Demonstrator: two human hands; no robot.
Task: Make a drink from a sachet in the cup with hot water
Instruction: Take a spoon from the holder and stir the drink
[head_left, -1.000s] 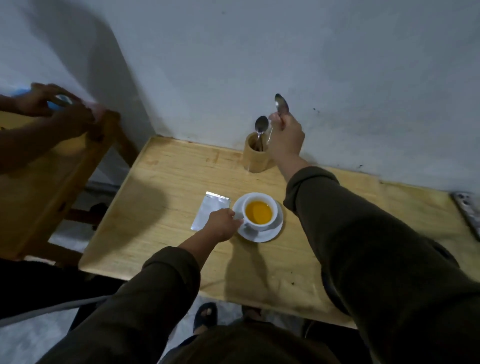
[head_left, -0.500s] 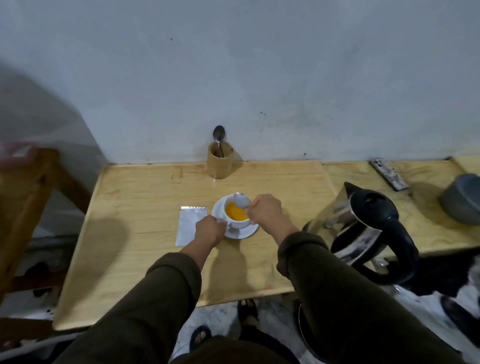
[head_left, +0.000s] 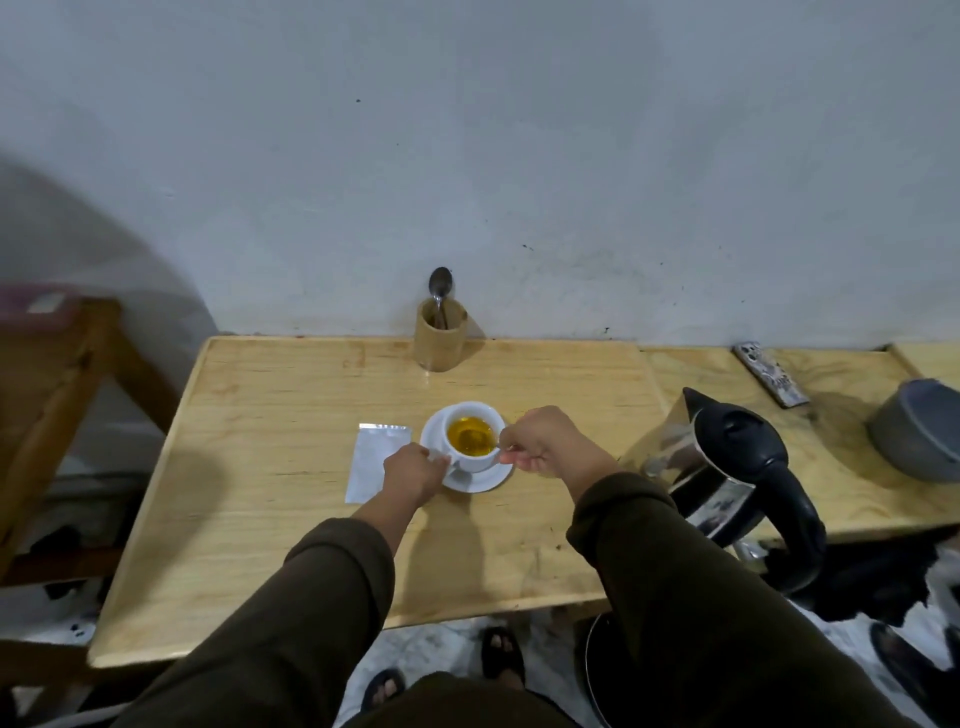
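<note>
I am stirring the yellow drink in the cup (head_left: 471, 438) on its saucer (head_left: 480, 480), mid-counter. My right hand (head_left: 545, 441) is pinching the spoon handle (head_left: 503, 447); my left hand (head_left: 413, 470) is curling against the cup's side, steadying it. I'm aiming for slow circles, clear of the rim.

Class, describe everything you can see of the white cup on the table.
The cup is small, white and glossy, seemingly ceramic. It stands upright on a matching white saucer near the middle of the wooden table. It holds clear amber-yellow liquid. The left hand steadies it at its near-left side; the right hand holds a spoon dipped in at the right rim.
</note>
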